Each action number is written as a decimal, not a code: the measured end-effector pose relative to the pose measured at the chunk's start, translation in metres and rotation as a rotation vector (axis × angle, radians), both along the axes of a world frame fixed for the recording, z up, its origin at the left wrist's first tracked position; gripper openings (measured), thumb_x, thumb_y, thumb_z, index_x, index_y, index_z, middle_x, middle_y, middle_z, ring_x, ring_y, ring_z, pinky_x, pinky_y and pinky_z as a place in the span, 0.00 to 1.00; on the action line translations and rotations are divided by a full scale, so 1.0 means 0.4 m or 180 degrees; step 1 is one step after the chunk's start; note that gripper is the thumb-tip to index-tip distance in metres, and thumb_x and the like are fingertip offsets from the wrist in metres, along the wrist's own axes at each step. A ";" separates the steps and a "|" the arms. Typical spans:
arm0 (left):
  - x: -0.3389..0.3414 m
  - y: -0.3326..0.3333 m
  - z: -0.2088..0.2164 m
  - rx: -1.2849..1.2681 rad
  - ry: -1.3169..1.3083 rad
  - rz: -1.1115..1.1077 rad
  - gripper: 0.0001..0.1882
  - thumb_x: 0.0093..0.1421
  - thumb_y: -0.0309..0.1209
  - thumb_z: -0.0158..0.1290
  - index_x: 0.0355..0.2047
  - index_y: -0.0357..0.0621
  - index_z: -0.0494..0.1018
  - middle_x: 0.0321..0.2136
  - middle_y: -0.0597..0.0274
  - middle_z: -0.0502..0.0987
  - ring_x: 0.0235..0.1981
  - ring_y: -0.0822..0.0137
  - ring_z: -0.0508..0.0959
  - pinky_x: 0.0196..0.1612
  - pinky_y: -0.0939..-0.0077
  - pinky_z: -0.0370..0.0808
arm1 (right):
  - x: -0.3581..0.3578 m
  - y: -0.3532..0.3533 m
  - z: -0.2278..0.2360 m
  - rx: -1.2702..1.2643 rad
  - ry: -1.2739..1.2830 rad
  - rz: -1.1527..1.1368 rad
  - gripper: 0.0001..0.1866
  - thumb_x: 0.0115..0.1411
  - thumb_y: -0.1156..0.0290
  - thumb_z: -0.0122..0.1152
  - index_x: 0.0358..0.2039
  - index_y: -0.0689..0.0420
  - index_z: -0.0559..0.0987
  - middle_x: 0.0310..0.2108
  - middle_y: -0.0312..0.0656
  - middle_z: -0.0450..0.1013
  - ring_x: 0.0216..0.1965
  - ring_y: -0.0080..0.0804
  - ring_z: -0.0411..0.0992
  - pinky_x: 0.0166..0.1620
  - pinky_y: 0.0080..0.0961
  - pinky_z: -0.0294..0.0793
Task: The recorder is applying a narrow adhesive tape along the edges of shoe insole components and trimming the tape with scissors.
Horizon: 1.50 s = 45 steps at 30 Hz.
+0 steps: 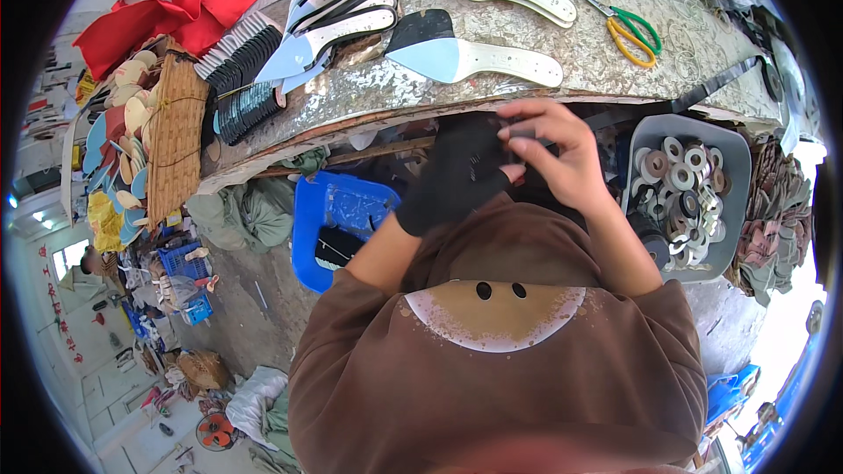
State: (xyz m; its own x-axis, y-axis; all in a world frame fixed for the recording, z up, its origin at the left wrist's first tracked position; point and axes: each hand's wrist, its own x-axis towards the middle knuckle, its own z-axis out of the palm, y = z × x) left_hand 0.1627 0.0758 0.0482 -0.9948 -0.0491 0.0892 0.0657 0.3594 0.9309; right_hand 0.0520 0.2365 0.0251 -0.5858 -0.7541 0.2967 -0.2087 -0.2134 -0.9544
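Note:
My left hand (450,177) is covered by a black glove-like sleeve from the wrist up. Its thumb tip pokes out bare, and its other fingers are hidden against dark material under the table edge. Close beside it, my bare right hand (564,156) has its fingers bent and its thumb and fingertips drawn together at the glove's edge; what they pinch is too small to make out. Just beyond both hands, pale curved shoe-upper pieces (509,63) with light-blue tips lie on the worn table (351,110). A black strip (716,83) runs over the table edge to the right.
Scissors (628,31) with green and yellow handles and stacked black-edged pieces (347,13) lie on the table. A grey bin (736,211) of tape rolls stands right; a blue tray (307,250) sits left, near a woven basket (176,136). Red cloth (206,0) covers the far left.

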 end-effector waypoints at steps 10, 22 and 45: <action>-0.245 -0.230 -0.118 -0.3972 0.0332 0.1164 0.16 0.55 0.40 0.56 0.40 0.46 0.76 0.46 0.51 0.75 0.50 0.49 0.73 0.51 0.52 0.69 | -0.066 -0.123 0.020 0.0235 -0.1219 0.0253 0.10 0.69 0.69 0.53 0.44 0.63 0.73 0.29 0.40 0.76 0.23 0.20 0.72 0.29 0.15 0.72; -0.182 -0.157 -0.046 -0.2498 0.2206 0.1621 0.14 0.57 0.27 0.58 0.44 0.45 0.77 0.40 0.51 0.78 0.41 0.48 0.77 0.43 0.63 0.75 | -0.086 -0.102 0.005 -0.0108 -0.2008 0.0196 0.12 0.73 0.62 0.39 0.43 0.57 0.66 0.42 0.53 0.78 0.16 0.20 0.62 0.24 0.13 0.66; 0.103 -0.238 -0.127 -0.2542 0.0577 0.0980 0.10 0.57 0.35 0.57 0.36 0.43 0.78 0.34 0.56 0.77 0.40 0.52 0.77 0.41 0.61 0.74 | -0.086 0.062 0.021 -0.0146 -0.1488 -0.0736 0.06 0.68 0.70 0.53 0.39 0.58 0.70 0.39 0.43 0.76 0.29 0.20 0.74 0.29 0.15 0.73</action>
State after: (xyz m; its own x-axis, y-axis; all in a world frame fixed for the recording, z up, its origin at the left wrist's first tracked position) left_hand 0.2037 -0.0194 -0.0027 -0.9148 -0.1686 0.3671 -0.0190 0.9257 0.3778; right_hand 0.0175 0.2613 0.0333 -0.8133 -0.5817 -0.0067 0.1908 -0.2559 -0.9477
